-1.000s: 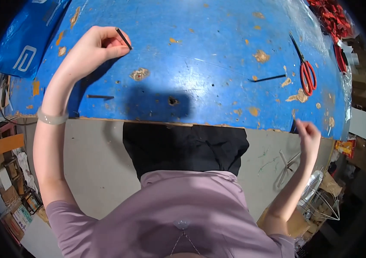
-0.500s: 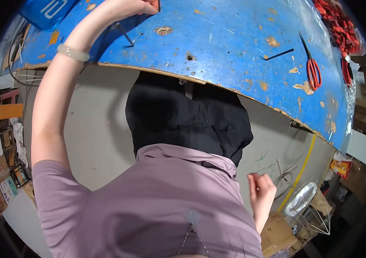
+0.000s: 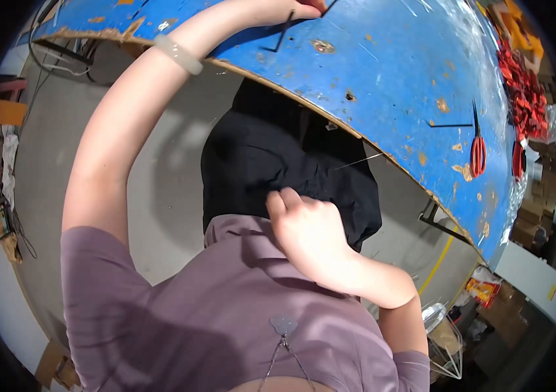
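Observation:
My left hand (image 3: 305, 9) is at the upper edge over the blue table (image 3: 395, 78), partly cut off by the picture. Its fingers pinch a thin black strip (image 3: 331, 7), most of which lies out of view. Just below that wrist, a bent black rod (image 3: 284, 31) rests on the tabletop. My right hand (image 3: 307, 228) hovers in front of my lap, fingers curled in and closed. Whatever it may hold is hidden. Beyond it, a fine pale strand (image 3: 359, 161) reaches toward the table's near edge; I cannot tell if it touches the hand.
Red-handled scissors (image 3: 478, 153) lie at the table's right, beside another thin black rod (image 3: 451, 125). Past them are a heap of red ribbon-like pieces (image 3: 523, 91) and clear plastic film (image 3: 487, 59). A wire frame (image 3: 451, 353) stands low at the right.
My right hand has come from the lower right to in front of my lap. The view has turned, so the table sits more slanted; my left hand stays at the upper edge.

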### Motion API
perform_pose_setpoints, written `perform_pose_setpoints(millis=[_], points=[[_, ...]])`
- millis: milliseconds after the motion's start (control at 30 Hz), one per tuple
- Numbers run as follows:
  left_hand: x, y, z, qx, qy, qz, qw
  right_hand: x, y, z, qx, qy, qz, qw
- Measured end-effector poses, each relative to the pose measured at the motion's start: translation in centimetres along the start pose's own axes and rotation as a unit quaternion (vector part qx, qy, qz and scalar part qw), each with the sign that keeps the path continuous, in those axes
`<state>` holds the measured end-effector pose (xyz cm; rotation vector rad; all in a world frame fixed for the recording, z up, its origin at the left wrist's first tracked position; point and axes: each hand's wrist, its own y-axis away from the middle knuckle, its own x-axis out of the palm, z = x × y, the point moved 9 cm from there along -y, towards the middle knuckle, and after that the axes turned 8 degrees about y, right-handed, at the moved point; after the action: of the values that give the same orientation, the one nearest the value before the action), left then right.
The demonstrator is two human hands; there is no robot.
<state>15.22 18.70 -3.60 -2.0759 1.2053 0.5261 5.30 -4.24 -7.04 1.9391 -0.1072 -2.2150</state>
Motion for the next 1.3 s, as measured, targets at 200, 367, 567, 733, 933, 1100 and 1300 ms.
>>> perform_pose_setpoints(millis=[200, 367, 567, 733, 933, 1100, 1300], points=[[-0.5, 0.3, -0.6, -0.003, 0.029, -0.001, 1.000, -0.6, -5.9, 3.1, -0.013, -0.029, 0.063, 0.997], [-0.4, 0.2, -0.8, 0.015, 0.026, 0.022, 0.999, -3.4, -10.6, 3.7, -0.058, 0.015, 0.111, 0.992], [-0.3, -0.4, 0.0, 0.003, 0.072, 0.061, 0.996, -3.7, -16.2, 2.4, -0.204, 0.150, 0.164, 0.954], [-1.5, 0.9, 1.0, 0.026, 0.179, 0.068, 0.981, -7.1, -19.0, -2.0, -0.016, -0.001, 0.275, 0.961], [-2.5, 1.6, 0.7, 0.095, 0.395, 0.031, 0.913, -9.4, -17.1, -1.9, 0.022, -0.023, 0.517, 0.856], [-2.8, 1.9, 1.0, 0.156, 0.329, 0.009, 0.931, -10.5, -17.9, -5.0, 0.276, -0.081, 0.404, 0.868], [-2.0, 0.8, 1.3, 0.072, 0.211, 0.066, 0.973, -10.9, -19.7, -9.6, 0.173, -0.310, 0.359, 0.864]])
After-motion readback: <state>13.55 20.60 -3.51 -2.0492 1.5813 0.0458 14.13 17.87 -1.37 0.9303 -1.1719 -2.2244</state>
